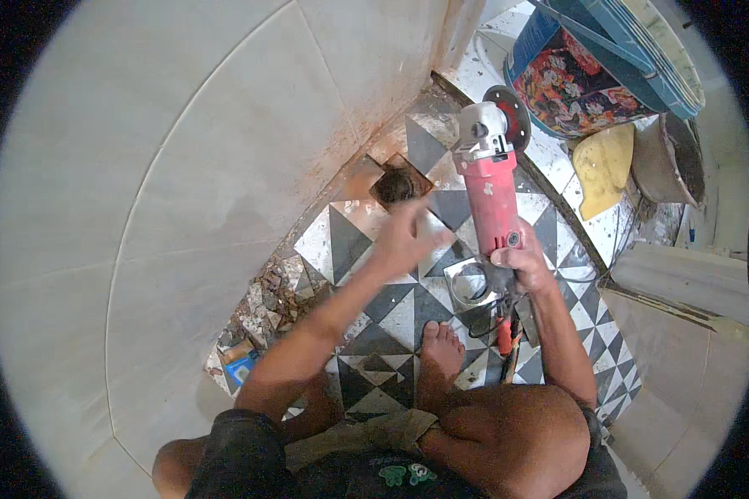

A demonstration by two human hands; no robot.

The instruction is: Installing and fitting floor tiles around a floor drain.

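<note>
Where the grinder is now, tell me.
In the head view, the grinder is right of centre, gripped by the right hand, left of the blue bucket.

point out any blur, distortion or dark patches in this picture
Head view: the left grip is smeared, likely by motion; the angle grinder looks crisper; the tiled wall has a joint bowed by the fisheye; the corners are black.

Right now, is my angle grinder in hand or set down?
In hand: the right hand grips the angle grinder near its rear end.
</note>
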